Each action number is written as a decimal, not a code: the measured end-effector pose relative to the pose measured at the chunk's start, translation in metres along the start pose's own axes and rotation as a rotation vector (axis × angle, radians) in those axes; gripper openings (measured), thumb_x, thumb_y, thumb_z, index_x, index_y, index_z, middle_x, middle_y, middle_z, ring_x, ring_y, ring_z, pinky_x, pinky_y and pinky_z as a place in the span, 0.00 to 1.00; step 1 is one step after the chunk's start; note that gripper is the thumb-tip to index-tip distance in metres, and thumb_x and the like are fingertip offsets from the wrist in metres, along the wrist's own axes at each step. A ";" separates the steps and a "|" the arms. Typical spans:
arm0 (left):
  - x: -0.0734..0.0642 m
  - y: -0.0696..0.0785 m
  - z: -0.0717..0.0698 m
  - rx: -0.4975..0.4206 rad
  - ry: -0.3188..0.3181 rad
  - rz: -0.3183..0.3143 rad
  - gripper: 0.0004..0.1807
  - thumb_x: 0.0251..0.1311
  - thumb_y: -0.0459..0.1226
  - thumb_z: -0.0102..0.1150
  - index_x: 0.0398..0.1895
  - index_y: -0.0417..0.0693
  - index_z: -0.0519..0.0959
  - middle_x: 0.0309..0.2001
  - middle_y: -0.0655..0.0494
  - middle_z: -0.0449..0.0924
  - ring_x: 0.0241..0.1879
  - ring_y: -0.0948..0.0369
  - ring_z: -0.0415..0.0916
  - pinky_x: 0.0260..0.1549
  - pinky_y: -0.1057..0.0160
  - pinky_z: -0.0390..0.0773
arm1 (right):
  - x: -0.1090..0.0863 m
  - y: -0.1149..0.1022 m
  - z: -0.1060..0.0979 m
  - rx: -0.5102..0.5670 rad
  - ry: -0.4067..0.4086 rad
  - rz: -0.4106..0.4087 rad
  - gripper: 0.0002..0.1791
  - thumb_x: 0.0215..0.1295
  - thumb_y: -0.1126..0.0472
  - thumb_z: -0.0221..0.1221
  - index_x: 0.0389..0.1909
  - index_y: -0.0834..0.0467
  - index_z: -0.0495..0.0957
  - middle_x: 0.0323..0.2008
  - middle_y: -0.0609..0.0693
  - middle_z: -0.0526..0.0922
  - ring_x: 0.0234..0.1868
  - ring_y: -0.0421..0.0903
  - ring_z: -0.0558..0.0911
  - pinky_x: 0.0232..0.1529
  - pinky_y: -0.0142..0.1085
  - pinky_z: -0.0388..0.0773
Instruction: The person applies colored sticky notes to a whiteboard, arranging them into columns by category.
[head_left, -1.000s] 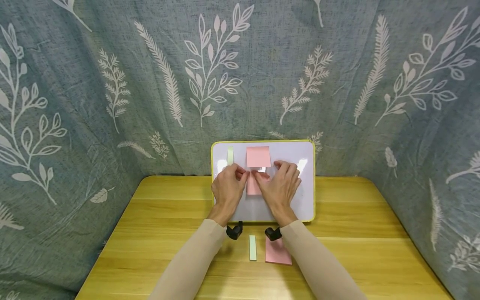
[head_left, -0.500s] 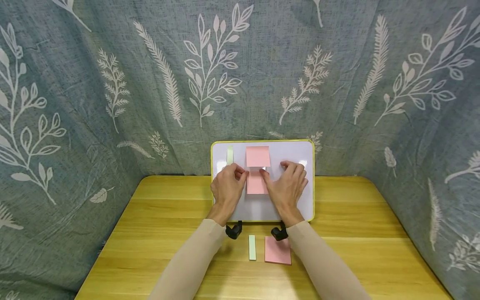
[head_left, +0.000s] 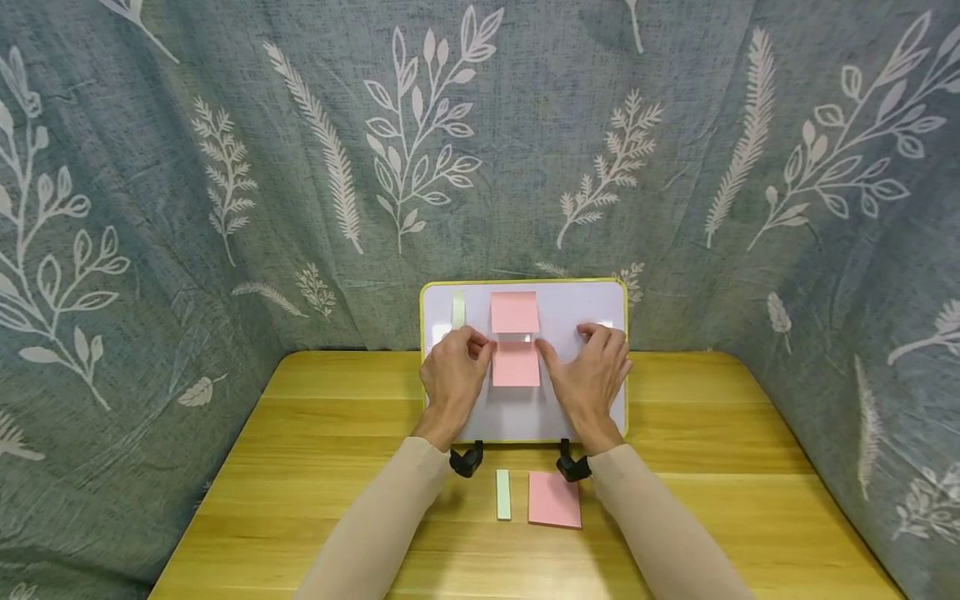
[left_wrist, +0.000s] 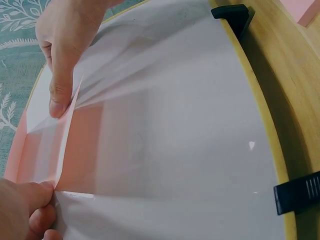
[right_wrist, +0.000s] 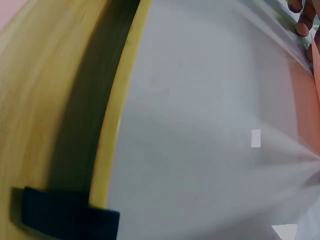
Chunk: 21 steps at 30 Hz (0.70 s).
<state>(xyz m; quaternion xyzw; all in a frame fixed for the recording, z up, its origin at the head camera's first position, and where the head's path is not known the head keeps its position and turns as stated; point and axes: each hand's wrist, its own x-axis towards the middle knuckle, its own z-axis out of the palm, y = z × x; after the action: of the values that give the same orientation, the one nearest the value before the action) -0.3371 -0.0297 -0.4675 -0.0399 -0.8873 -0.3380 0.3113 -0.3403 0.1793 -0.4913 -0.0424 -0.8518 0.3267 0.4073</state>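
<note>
A pink sticky note (head_left: 516, 367) lies on the whiteboard (head_left: 506, 417), its lower edge standing off the surface in the left wrist view. My left hand (head_left: 455, 372) pinches the note's upper left corner between thumb and curled fingers. At the upper right corner, my right hand (head_left: 588, 377) presses with its thumb (left_wrist: 59, 100); its other fingers spread toward the board's right edge. Just above is another pink sticky note (head_left: 514, 312). A narrow green sticky strip (head_left: 458, 309) is at the board's upper left, partly hidden behind my left hand.
On the wooden table (head_left: 322, 467) in front of the board lie a pink sticky-note pad (head_left: 555, 500) and a narrow green pad (head_left: 503, 495). Black supports (right_wrist: 70, 215) hold the board's lower edge. A leaf-patterned curtain (head_left: 510, 183) hangs behind.
My right hand has slid right, its thumb passing along the lower pink note's top edge from near the left corner to the right corner. My left hand has stayed in place.
</note>
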 end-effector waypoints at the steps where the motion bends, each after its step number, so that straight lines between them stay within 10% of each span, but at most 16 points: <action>1: 0.000 0.000 0.000 0.000 0.000 -0.001 0.10 0.74 0.48 0.82 0.37 0.56 0.92 0.34 0.60 0.94 0.31 0.58 0.89 0.27 0.55 0.82 | 0.000 0.000 0.000 0.000 -0.002 -0.003 0.45 0.65 0.32 0.83 0.64 0.61 0.77 0.59 0.67 0.76 0.58 0.68 0.73 0.61 0.63 0.66; 21: -0.003 0.000 -0.006 -0.017 -0.022 0.003 0.09 0.75 0.47 0.81 0.38 0.57 0.92 0.33 0.60 0.94 0.32 0.59 0.89 0.29 0.55 0.83 | -0.004 -0.002 -0.004 0.043 -0.034 -0.018 0.41 0.69 0.36 0.82 0.64 0.61 0.77 0.59 0.66 0.77 0.58 0.67 0.74 0.64 0.63 0.68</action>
<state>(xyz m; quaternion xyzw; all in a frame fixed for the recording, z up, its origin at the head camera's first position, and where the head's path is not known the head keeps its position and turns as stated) -0.3317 -0.0329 -0.4663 -0.0473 -0.8876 -0.3447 0.3018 -0.3342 0.1782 -0.4907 -0.0203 -0.8518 0.3419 0.3964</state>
